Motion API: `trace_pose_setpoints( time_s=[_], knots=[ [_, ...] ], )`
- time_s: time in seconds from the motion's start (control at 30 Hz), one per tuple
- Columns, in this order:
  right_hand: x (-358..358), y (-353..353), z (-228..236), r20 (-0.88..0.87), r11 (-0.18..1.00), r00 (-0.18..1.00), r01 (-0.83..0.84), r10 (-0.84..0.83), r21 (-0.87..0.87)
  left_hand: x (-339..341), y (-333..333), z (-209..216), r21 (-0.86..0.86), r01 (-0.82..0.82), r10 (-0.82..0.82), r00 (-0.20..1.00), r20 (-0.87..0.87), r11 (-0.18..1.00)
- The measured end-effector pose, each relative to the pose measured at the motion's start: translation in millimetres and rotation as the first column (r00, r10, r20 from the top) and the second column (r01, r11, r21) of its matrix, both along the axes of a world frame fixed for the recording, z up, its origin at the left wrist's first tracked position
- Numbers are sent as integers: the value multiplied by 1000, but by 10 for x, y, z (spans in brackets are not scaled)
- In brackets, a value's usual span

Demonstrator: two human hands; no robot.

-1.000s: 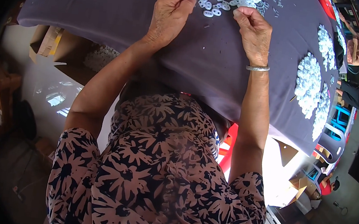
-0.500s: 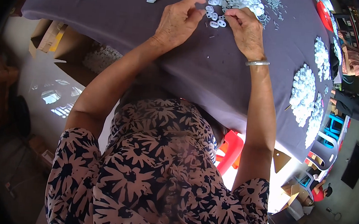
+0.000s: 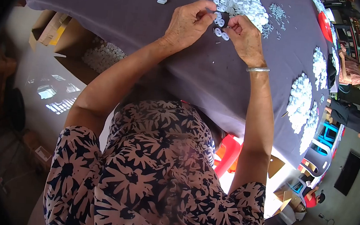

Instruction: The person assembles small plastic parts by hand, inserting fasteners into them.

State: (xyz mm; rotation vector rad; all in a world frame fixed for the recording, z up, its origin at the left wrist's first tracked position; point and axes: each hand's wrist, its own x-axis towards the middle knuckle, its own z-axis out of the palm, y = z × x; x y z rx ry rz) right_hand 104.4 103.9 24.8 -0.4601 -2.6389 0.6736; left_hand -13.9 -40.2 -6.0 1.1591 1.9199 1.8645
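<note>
Several small white oval plastic pieces with two holes [image 3: 224,36] lie on the dark cloth between my hands. My left hand [image 3: 187,24] is beside them, its thumb and forefinger curved with a gap between the tips. The thumb tip is close to or touching one of the white pieces. To their right, my right hand [image 3: 246,40] has thumb and forefinger pinched together; what they hold, if anything, is too small to make out. A large heap of the same white pieces [image 3: 242,5] lies just beyond both hands. Small grey metal screws or pins [image 3: 278,15] are scattered right of the heap.
One white piece [image 3: 161,0] lies alone on the tablecloth [image 3: 112,6] at the left. More white heaps [image 3: 300,98] are along the right edge, with a red container [image 3: 325,26] beyond. An open cardboard box [image 3: 76,61] of white pieces stands below the table. Other people are farther right.
The view has shifted slightly, so the table things appear farther right and lower. My right hand stays pinched, and fewer loose pieces show between my hands.
</note>
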Motion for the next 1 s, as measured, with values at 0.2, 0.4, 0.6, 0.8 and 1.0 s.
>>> trace_pose_setpoints(
  time_s=[0.2,0.4,0.6,0.8,1.0],
  knots=[
    [41,-116,-10,-131,998,991,28,-34,-47,12,13,12,120,51,-48,998,-33,991],
    [-61,-200,-4,-282,857,956,-84,-73,-509,29,5,39,121,175,-178,984,14,977],
    [-59,-306,-58,-295,715,941,-91,-166,-693,101,-20,101,145,108,-53,939,-339,983],
    [-33,-334,-69,-305,640,932,-113,-198,-760,107,-14,96,164,22,66,854,-515,986],
    [9,-342,-38,-356,506,914,-217,-195,-835,119,-27,93,180,38,46,896,-442,983]
  ],
)
